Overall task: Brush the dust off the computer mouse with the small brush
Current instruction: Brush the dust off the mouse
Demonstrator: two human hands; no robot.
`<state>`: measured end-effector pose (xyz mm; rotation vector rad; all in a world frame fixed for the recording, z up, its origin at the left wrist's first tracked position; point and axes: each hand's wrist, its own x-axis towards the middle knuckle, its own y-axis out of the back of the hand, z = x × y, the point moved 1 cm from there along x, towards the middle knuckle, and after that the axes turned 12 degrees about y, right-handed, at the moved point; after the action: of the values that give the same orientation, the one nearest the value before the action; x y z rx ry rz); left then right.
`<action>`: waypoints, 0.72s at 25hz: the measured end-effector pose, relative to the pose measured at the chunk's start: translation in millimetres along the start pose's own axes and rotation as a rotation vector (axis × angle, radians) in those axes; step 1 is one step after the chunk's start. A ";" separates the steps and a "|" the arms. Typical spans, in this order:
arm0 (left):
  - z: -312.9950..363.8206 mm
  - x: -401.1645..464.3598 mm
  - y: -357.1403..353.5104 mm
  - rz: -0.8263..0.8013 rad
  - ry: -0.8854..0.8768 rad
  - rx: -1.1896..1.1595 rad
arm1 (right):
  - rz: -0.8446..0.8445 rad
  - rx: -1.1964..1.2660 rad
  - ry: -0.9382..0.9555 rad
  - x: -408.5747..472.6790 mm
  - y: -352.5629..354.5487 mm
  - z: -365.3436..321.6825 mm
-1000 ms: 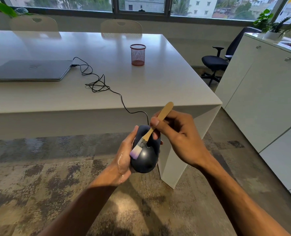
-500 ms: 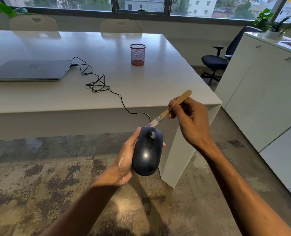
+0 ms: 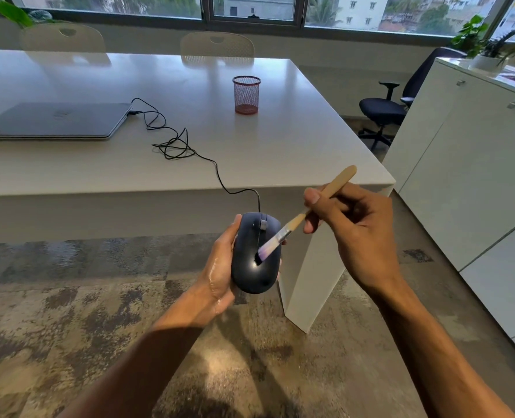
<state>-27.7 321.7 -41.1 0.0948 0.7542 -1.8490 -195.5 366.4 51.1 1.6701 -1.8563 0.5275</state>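
My left hand (image 3: 220,267) holds a dark blue-grey wired computer mouse (image 3: 251,267) from its left side and underneath, in the air in front of the table's near edge. Its top faces up, scroll wheel toward the table. My right hand (image 3: 355,230) pinches the wooden handle of a small brush (image 3: 298,220). The brush slants down to the left and its pale purple bristles touch the middle of the mouse's back. The mouse's black cable (image 3: 190,152) runs up over the table edge to the laptop.
A white table (image 3: 280,164) carries a shut grey laptop (image 3: 54,120) at the left and a red mesh pen cup (image 3: 246,95). White cabinets (image 3: 461,176) stand at the right, a dark office chair (image 3: 383,113) behind them. Mottled floor lies below.
The brush lifted off the mouse's left side up past its front end, then came back down. Its bristles now rest on the middle of the mouse. My left hand stayed nearly still.
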 end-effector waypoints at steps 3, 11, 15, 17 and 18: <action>-0.2 1.9 -1.8 0.056 -0.030 0.026 | -0.041 0.017 0.007 -10.5 -6.0 -3.6; -1.1 1.5 -1.4 0.145 0.025 -0.019 | -0.181 -0.061 0.086 -21.0 -14.3 4.8; 0.1 -0.1 -2.1 0.083 -0.003 -0.023 | -0.093 -0.129 0.083 -18.5 -8.0 10.0; 1.7 -2.7 -2.8 0.040 0.029 -0.059 | 0.020 -0.183 0.082 -15.1 -1.1 13.0; 1.5 -2.9 -2.6 0.021 0.045 -0.075 | 0.071 -0.203 0.090 -13.6 1.9 13.1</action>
<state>-28.3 323.8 -37.5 0.0961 0.8495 -1.8023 -198.8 368.6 32.4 1.4301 -1.8432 0.4205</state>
